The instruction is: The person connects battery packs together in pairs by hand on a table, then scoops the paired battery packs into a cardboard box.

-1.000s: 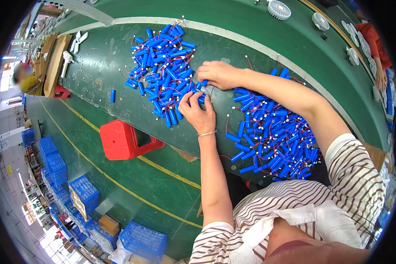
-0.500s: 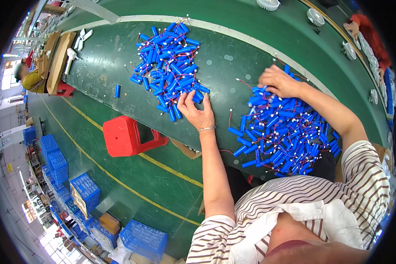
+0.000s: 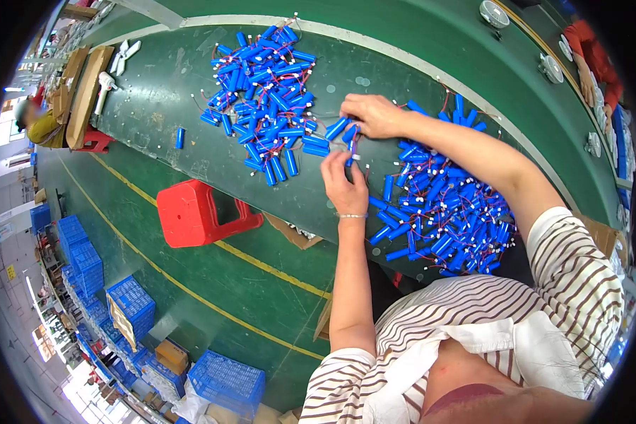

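Two piles of blue cylindrical batteries with red wires and white connectors lie on the green table. My right hand [image 3: 373, 116] is between the far pile [image 3: 265, 92] and the near pile [image 3: 449, 212]. Its bent fingers are closed on blue batteries [image 3: 350, 133] at the fingertips. Just below it, my left hand [image 3: 345, 187] has its fingers and thumb apart, close to a dangling wire connector [image 3: 355, 157]. Whether the left fingertips touch a battery is hard to see. Another battery [image 3: 316, 145] lies at the edge of the far pile.
A single battery [image 3: 180, 138] lies apart on the table [image 3: 148, 106]. White fan blades [image 3: 124, 56] sit at the far end. Beside the table stands a red stool [image 3: 187, 212]. Blue crates [image 3: 226, 381] line the floor. Across the table is a co-worker's red sleeve [image 3: 592, 49].
My right hand has moved left from the near pile to the gap between piles, bringing batteries. My left hand has left the far pile and shifted right, toward the right hand.
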A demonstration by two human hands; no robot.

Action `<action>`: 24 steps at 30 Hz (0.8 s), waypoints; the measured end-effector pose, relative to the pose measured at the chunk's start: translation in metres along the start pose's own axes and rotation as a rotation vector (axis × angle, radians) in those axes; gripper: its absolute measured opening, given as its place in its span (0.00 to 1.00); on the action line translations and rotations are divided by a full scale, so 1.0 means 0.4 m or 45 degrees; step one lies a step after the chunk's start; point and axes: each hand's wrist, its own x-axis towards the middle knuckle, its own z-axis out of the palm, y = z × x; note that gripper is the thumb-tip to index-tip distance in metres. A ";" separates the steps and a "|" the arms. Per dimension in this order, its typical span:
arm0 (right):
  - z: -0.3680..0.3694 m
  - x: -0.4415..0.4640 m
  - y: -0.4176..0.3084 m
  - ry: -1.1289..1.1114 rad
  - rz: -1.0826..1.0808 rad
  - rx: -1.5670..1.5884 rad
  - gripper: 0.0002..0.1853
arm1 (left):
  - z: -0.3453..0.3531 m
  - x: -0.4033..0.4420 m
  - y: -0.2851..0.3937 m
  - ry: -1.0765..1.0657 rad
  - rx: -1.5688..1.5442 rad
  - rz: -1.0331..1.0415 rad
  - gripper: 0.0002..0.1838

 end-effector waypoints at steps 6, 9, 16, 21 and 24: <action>-0.069 -0.065 0.041 -0.043 0.174 -0.012 0.10 | 0.005 0.034 0.043 -0.185 -0.103 -0.184 0.28; -0.076 -0.078 0.066 0.016 0.252 0.283 0.09 | 0.019 0.036 0.028 -0.204 0.072 0.086 0.30; -0.127 -0.078 0.063 -0.145 0.262 0.249 0.11 | 0.063 0.057 0.067 -0.367 0.448 0.059 0.32; -0.124 -0.034 0.079 -0.130 0.163 -0.052 0.11 | 0.078 -0.014 0.094 -0.418 0.388 0.033 0.36; -0.089 -0.007 0.069 0.055 0.006 0.044 0.11 | 0.079 -0.021 0.091 -0.409 0.423 0.053 0.38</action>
